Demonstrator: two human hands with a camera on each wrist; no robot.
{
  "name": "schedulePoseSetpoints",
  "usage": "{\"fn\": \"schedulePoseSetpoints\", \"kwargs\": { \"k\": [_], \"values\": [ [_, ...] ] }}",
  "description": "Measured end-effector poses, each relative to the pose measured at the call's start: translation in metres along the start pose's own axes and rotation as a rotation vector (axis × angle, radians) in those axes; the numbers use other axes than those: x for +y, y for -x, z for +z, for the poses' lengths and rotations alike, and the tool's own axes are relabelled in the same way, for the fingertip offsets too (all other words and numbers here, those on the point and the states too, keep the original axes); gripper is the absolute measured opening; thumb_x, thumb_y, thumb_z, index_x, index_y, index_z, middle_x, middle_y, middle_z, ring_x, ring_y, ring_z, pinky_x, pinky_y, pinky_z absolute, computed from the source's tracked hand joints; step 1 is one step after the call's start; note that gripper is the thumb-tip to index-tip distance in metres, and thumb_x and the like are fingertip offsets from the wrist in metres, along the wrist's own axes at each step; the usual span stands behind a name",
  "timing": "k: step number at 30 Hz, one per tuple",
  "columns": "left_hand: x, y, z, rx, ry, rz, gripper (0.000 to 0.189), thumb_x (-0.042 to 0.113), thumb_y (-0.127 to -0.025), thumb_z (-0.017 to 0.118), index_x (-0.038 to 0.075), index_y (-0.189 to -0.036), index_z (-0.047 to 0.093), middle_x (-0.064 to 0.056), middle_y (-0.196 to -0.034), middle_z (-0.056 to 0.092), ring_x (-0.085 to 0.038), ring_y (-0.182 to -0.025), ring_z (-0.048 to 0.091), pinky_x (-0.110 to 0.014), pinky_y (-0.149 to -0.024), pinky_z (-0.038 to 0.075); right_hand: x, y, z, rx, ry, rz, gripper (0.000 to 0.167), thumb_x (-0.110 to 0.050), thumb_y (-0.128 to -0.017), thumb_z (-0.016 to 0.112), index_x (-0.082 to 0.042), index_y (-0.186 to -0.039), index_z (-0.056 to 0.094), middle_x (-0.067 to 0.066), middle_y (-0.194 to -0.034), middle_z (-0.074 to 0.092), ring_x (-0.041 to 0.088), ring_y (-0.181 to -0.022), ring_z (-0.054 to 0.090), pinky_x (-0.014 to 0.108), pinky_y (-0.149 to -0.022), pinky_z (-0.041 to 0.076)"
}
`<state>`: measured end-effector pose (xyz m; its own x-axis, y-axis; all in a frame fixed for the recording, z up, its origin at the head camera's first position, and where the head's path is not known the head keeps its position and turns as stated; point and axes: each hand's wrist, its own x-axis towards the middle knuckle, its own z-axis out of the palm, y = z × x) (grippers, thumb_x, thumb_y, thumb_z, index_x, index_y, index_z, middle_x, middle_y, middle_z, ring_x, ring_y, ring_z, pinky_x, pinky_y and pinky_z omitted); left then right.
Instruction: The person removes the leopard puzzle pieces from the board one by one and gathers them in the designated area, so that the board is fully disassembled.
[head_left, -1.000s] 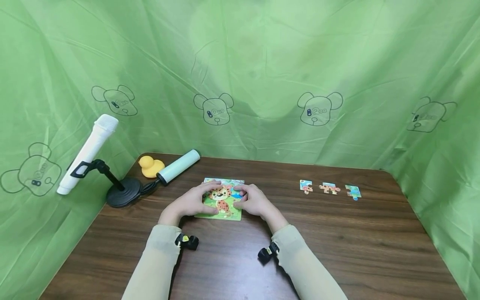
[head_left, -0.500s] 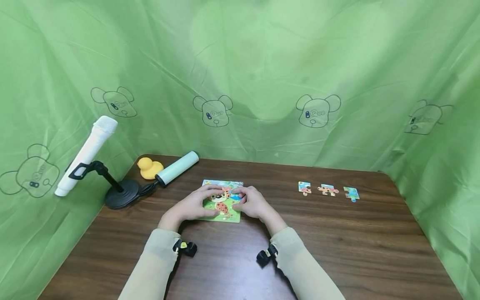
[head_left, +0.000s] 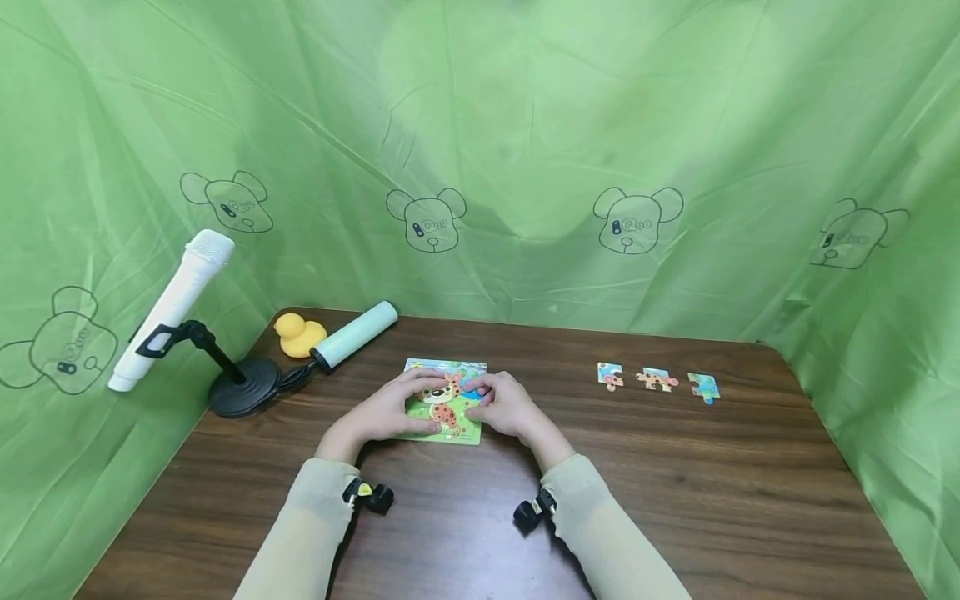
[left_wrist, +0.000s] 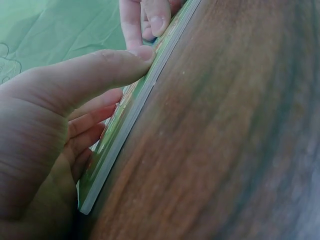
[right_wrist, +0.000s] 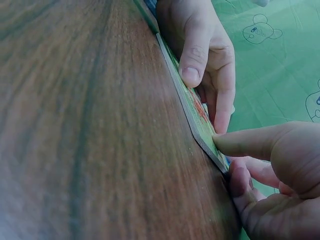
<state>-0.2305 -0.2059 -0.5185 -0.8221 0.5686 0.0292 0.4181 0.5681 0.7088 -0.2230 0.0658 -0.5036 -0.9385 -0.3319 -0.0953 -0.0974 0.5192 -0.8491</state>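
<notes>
A jigsaw puzzle with a spotted cartoon leopard lies flat on the table in a thin tray, its far rows blue and its near rows green. My left hand spreads over its left part; the thumb rests on the near side in the left wrist view, the other fingers reaching across the top. At the right edge, my right hand curls its fingers and pinches a piece at the border with the thumb. That piece is mostly hidden by the fingers.
Three loose puzzle pieces, a leopard-patterned one in their middle, lie at right. A yellow rubber duck, a pale blue cylinder with a black strap and a white microphone on a black stand occupy the left back. Green cloth surrounds the table.
Both hands keep nearly the same place on the puzzle; the left fingers have shifted slightly inward over it. The whole view has moved a little. The loose pieces lie as before.
</notes>
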Motion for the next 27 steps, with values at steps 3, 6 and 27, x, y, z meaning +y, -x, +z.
{"fn": "schedulePoseSetpoints", "kwargs": {
  "k": [3,6,27],
  "values": [
    [-0.001,0.0004,0.0004,0.004,0.0,-0.006,0.077,0.043,-0.09,0.092,0.018,-0.156,0.063,-0.002,-0.165,0.05,-0.034,-0.155,0.042,-0.06,-0.125,0.034,-0.0007,0.0002,0.0005,0.018,0.005,0.006,0.038,-0.01,-0.085,0.093,-0.01,-0.12,0.08,0.009,-0.11,0.063,0.015,-0.09,0.061,0.032,-0.08,0.053],
    [-0.0008,0.0007,0.0001,0.005,-0.001,-0.012,0.076,0.043,-0.09,0.092,0.019,-0.156,0.063,-0.002,-0.164,0.05,-0.034,-0.155,0.042,-0.061,-0.125,0.034,-0.0018,0.0006,-0.0005,0.03,0.019,0.009,0.037,-0.012,-0.083,0.095,-0.011,-0.117,0.08,0.007,-0.107,0.065,0.014,-0.089,0.063,0.033,-0.082,0.055],
    [-0.0006,-0.0012,-0.0001,0.0,0.002,-0.012,0.076,0.039,-0.09,0.093,0.016,-0.156,0.063,-0.004,-0.164,0.05,-0.036,-0.156,0.041,-0.062,-0.126,0.033,-0.0029,-0.0011,-0.002,0.027,0.045,0.034,0.051,-0.013,-0.081,0.098,-0.011,-0.127,0.076,0.003,-0.105,0.067,0.013,-0.089,0.063,0.038,-0.088,0.054]
  ]
}}
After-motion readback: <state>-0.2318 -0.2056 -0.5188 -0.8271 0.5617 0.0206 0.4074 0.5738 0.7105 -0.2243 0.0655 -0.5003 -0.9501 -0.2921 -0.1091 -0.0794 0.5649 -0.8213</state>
